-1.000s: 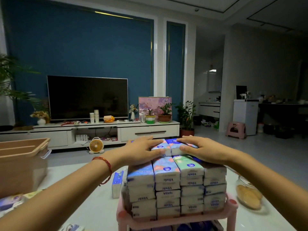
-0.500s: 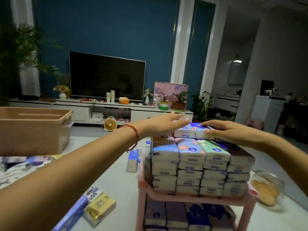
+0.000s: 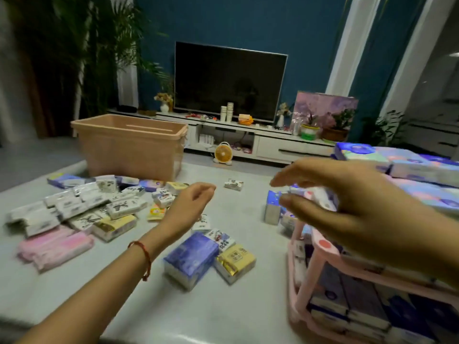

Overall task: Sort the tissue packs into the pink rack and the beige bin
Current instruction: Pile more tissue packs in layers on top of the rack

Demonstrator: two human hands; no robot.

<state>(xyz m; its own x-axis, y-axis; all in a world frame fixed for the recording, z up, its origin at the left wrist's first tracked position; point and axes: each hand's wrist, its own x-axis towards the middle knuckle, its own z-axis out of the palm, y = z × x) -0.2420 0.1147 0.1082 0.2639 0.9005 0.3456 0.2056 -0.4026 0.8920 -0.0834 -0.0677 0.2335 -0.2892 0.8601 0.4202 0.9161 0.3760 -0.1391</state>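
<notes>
The pink rack (image 3: 320,247) stands at the right, its shelves stacked with blue and pastel tissue packs (image 3: 409,167). The beige bin (image 3: 131,147) sits at the table's far left-centre. Loose packs lie across the table: a heap of white packs (image 3: 74,207) at left, pink packs (image 3: 54,247), a large blue pack (image 3: 191,259) and a yellow pack (image 3: 234,261) in the middle. My left hand (image 3: 191,202) hovers over the table with loosely curled fingers, holding nothing. My right hand (image 3: 347,204) hangs relaxed and empty beside the rack's top stack.
One small white pack (image 3: 233,184) lies alone toward the far table edge. A blue pack (image 3: 272,207) stands upright next to the rack. Beyond the table are a TV (image 3: 228,80) on a low white console, a small orange fan (image 3: 222,153) and potted plants.
Both hands have lifted off the rack's top packs and drawn back. My view has swung left and down, bringing the loose packs and the bin into sight.
</notes>
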